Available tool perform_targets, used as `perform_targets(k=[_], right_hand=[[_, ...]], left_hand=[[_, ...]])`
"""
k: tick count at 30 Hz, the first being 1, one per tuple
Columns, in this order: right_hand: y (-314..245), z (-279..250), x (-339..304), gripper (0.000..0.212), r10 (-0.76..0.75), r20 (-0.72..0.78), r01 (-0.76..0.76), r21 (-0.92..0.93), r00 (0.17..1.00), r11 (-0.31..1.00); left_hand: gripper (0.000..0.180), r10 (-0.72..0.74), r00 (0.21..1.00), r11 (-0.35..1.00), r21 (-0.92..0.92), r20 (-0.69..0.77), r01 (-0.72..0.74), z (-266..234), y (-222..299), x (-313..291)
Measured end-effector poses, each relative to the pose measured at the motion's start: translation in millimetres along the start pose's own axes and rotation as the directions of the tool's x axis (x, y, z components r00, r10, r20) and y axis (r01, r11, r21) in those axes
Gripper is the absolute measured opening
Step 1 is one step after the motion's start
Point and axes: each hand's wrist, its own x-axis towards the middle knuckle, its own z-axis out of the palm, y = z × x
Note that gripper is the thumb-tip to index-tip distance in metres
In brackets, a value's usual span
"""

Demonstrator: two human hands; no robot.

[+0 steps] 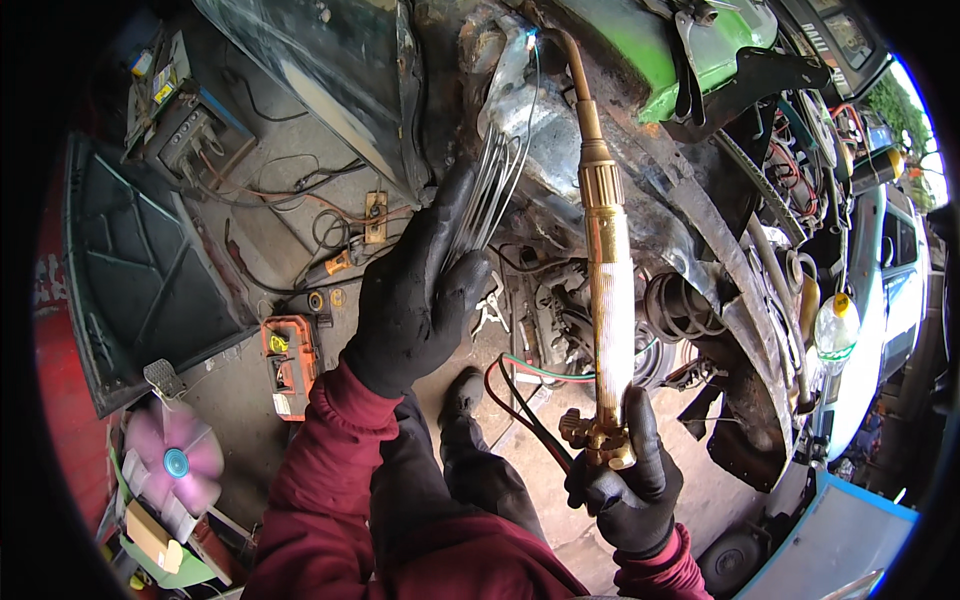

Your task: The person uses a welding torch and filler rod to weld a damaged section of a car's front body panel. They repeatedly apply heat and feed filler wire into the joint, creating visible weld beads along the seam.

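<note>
My right hand (pixel 635 500), in a black glove, grips the valve end of a brass welding torch (pixel 610 290), which points away from me. Its bent copper neck ends in a small bright blue-white glow at a bare-metal car body panel (pixel 555 150). In my gloved left hand (pixel 410 295) is a bundle of thin metal filler rods (pixel 490 190), pinched between thumb and fingers. One rod bends up toward the glowing tip. Green, red and dark hoses (pixel 540 418) trail from the torch's lower end.
A green body panel (pixel 715 65) stands beyond the torch. Below the bare metal sit a coil spring (pixel 680 308) and suspension parts. On the left are a loose door (pixel 150 270), a machine (pixel 195 140), an orange case (pixel 290 365), cables and a pink fan (pixel 175 462).
</note>
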Motion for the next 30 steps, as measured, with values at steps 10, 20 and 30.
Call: perform_targets(k=[10, 20, 30], right_hand=[[3.6, -2.2, -0.6, 0.083, -0.039, 0.018, 0.041, -0.16, 0.999, 0.986], [-3.7, 1.3, -2.2, 0.081, 0.102, -0.031, -0.102, -0.01, 0.994, 0.995], [-5.9, 0.5, 0.1, 0.081, 0.105, -0.029, -0.107, -0.05, 0.994, 0.993]], left_hand=[[0.062, -0.057, 0.997, 0.998, -0.009, 0.049, 0.058, -1.1, 5.8, -3.2], [0.062, -0.045, 0.997, 0.999, -0.005, 0.056, 0.045, -0.3, 3.1, -2.1], [0.065, -0.034, 0.999, 0.998, -0.048, 0.008, 0.034, 1.6, -0.1, -1.5]])
